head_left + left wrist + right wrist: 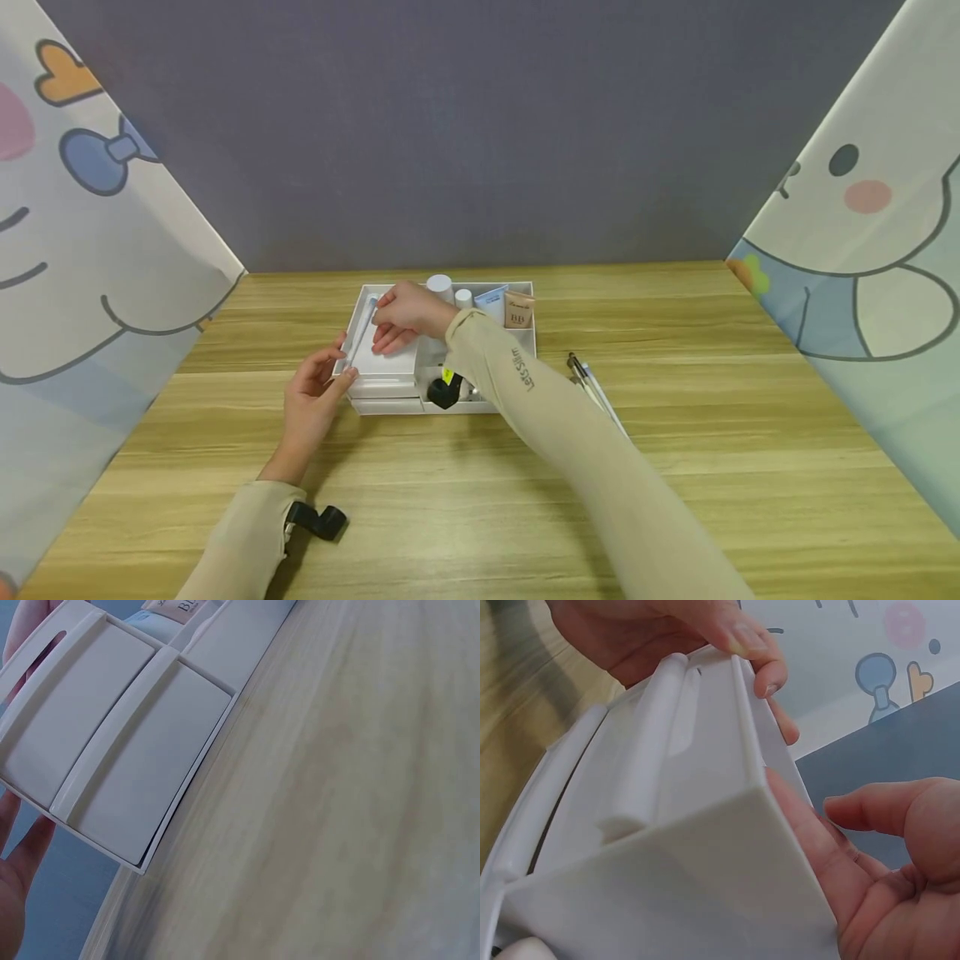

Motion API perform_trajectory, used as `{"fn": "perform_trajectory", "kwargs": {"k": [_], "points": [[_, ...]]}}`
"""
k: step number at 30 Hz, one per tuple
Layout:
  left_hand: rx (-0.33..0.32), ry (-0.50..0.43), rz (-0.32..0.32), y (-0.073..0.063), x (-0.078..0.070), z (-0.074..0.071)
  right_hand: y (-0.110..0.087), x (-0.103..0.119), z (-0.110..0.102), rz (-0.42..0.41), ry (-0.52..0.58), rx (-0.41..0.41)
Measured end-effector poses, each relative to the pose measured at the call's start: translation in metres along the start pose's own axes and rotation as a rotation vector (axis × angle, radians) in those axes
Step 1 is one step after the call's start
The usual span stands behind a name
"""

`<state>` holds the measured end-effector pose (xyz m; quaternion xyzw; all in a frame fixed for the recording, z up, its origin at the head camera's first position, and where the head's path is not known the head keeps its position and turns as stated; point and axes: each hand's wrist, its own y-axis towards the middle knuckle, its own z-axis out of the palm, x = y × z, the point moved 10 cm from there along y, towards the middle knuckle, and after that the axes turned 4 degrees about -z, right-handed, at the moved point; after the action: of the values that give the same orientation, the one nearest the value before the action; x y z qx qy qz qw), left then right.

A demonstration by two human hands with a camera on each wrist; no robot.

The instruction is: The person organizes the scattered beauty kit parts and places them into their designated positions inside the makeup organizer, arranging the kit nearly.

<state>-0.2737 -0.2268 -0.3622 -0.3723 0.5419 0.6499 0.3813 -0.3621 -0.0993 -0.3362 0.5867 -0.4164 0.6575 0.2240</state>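
A white desktop organizer box (378,385) stands on the table, with two stacked drawers (154,754) on its left part. At its front left corner my left hand (309,404) holds the box, thumb at the front and fingers along the side wall. My right hand (407,319) reaches over the left top compartment, fingers extended down inside it. In the right wrist view the right hand's thumb (870,808) stands apart from the wall, and its fingertips are hidden. A slim pale stick (363,327) lies along the compartment's left side.
Behind the right forearm, the box holds white-capped bottles (439,286), a blue-white tube (492,303) and a beige BB tube (518,310). Several pens (596,392) lie on the table to its right. A dark panel (480,133) rises behind, with printed cartoon panels at both sides.
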Motion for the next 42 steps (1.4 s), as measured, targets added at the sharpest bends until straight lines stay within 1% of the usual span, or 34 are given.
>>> {"fn": "perform_trajectory", "kwargs": {"k": [5,10,16,20,24,30,37,42], "points": [[0.008,0.000,0.007,0.000,0.000,0.000,0.003,-0.002,0.000,-0.003,0.018,0.005],[0.007,0.001,0.012,0.000,0.000,-0.001,0.003,-0.001,0.000,-0.026,0.052,0.014],[-0.002,0.013,0.003,0.000,0.000,-0.001,0.003,-0.002,-0.003,-0.077,0.125,-0.001],[-0.009,0.021,-0.001,-0.001,0.000,-0.001,0.001,-0.002,-0.006,-0.117,0.147,-0.001],[-0.008,0.023,-0.002,-0.001,0.001,0.000,-0.008,0.002,-0.008,-0.160,0.155,0.016],[-0.002,0.011,0.009,0.000,0.000,0.000,-0.025,0.012,-0.009,-0.221,0.139,0.064],[-0.004,0.013,0.012,0.000,-0.001,0.000,-0.042,0.015,-0.012,-0.252,0.107,0.105],[-0.004,0.022,0.005,-0.001,-0.001,0.000,-0.054,0.010,-0.020,-0.270,0.063,0.117]]}}
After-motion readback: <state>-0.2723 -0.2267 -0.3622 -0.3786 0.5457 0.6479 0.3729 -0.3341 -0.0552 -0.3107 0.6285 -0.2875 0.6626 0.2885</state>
